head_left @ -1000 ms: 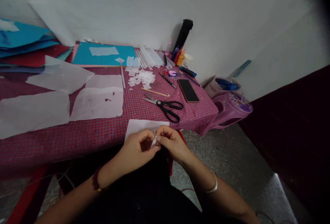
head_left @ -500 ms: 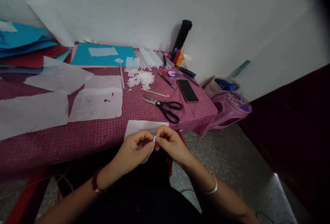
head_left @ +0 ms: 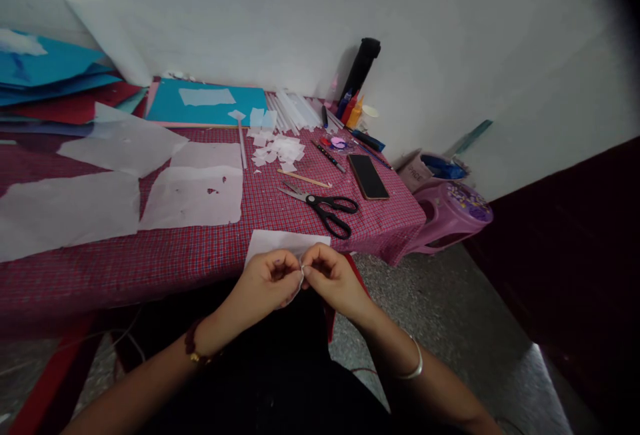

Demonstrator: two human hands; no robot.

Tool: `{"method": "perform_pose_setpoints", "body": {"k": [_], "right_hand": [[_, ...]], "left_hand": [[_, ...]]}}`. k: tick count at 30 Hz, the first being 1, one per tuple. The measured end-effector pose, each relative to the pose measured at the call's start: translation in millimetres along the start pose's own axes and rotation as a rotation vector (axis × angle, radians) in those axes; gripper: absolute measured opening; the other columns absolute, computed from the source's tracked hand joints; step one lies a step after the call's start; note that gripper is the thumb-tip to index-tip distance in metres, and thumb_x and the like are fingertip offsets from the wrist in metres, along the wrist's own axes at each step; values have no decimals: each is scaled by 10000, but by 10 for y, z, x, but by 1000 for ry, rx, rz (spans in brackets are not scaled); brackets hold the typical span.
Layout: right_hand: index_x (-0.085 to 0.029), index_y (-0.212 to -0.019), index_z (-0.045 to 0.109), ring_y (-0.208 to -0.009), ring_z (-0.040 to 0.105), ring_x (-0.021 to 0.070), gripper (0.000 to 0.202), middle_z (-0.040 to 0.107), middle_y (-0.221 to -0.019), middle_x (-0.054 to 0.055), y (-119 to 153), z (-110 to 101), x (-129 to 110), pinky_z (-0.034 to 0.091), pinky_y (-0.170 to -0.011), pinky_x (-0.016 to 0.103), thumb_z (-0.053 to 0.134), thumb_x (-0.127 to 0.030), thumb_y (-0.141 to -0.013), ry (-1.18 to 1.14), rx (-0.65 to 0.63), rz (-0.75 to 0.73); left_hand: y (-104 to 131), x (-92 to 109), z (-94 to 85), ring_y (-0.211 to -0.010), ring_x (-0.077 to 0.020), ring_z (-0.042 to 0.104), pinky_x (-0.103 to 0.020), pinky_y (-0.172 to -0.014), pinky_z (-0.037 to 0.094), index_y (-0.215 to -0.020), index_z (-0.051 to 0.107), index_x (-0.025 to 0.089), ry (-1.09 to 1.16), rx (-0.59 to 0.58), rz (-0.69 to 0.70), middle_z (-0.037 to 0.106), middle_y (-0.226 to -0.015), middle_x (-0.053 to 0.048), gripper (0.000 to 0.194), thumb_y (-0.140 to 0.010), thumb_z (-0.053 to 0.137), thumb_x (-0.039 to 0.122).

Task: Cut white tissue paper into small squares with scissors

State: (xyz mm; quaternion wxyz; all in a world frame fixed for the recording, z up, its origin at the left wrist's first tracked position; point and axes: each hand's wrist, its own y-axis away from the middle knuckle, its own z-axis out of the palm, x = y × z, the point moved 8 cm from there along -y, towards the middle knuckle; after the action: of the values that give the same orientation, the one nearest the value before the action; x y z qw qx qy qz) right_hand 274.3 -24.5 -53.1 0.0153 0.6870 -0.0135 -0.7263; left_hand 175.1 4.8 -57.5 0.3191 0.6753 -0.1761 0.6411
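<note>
1. Pinching a small white piece (head_left: 302, 271) btwn fingertips, a person works both hands close together at the table's near edge. L hand (head_left: 265, 285) grips it w/ thumb and curled forefinger; R hand (head_left: 337, 281) nips its upper end, thumb against fingers.
2. Piece sits right at the meeting pt of the two grips — a thin white edge runs down along the L thumb, w/ the rest hidden behind the L fingers; exact shape can't be told.
3. Just beyond the knuckles, a white sheet (head_left: 287, 240) lies at the edge of the checked tablecloth (head_left: 200, 248), partly covered by the hands in this view.
4. Farther back: black-handled scissors (head_left: 320, 206), blades slightly apart, near a thin stick (head_left: 305, 177); phone (head_left: 368, 177) lies to their right.
5. Behind the stick, a heap of white scraps (head_left: 279, 149) — w/ larger pale sheets (head_left: 195, 198) spread to the left.
</note>
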Motion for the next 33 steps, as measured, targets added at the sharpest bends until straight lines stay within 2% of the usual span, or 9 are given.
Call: {"method": "perform_pose_setpoints", "body": {"k": [4, 9, 14, 20, 26, 30, 33], "right_hand": [[-188, -737, 526, -572, 502, 93, 103, 519, -638, -49, 1, 0, 23, 403, -581, 239, 606, -218, -794, 19, -4, -7], [-210, -841, 494, -564, 520, 81, 151, 528, -690, -65, -15, 7, 74, 425, -572, 226, 631, -212, -777, -102, 8, 6], [-196, -765, 502, -555, 529, 83, 128, 528, -647, -62, -14, 15, 83, 427, -580, 229, 627, -221, -780, -55, 6, 39], [-185, -786, 550, -582, 552, 93, 95, 576, -656, -45, 7, 52, 42, 435, -613, 242, 632, -232, -774, -65, -58, 65], [-179, -728, 558, -586, 559, 99, 81, 593, -623, -38, 4, 47, 64, 443, -600, 237, 611, -220, -773, -14, -75, 82], [-182, -712, 563, -569, 569, 103, 104, 603, -598, -42, 7, 42, 112, 452, -598, 244, 635, -238, -762, -42, -83, 128], [-179, -713, 575, -564, 577, 102, 95, 613, -592, -40, 14, 40, 124, 459, -617, 253, 636, -232, -762, -79, -86, 167]], "left_hand": [[2, 59, -19, -435, -56, 438, -173, -412, 342, -655, 546, 153, -82, 15, 46, 517, -545, 50, 124, -751, 556, 232], [4, 79, -30, -430, -62, 412, -178, -415, 322, -631, 549, 161, -111, 15, 58, 486, -507, 63, 135, -749, 543, 227], [-9, 80, -39, -465, -70, 412, -184, -440, 328, -610, 544, 159, -117, 33, 87, 507, -529, 47, 133, -729, 530, 218], [-10, 103, -71, -553, -88, 487, -191, -512, 379, -612, 530, 157, -160, 69, 153, 554, -589, 25, 99, -710, 519, 171], [39, 155, -71, -537, -93, 475, -197, -499, 363, -603, 545, 159, -340, 118, 213, 551, -569, 25, 88, -686, 518, 164], [31, 138, -62, -560, -93, 495, -194, -519, 382, -609, 548, 161, -270, 78, 168, 562, -587, 23, 94, -691, 501, 157], [11, 74, -42, -480, -67, 436, -176, -454, 335, -612, 534, 163, -136, 17, 61, 517, -535, 45, 89, -696, 511, 183]]}}
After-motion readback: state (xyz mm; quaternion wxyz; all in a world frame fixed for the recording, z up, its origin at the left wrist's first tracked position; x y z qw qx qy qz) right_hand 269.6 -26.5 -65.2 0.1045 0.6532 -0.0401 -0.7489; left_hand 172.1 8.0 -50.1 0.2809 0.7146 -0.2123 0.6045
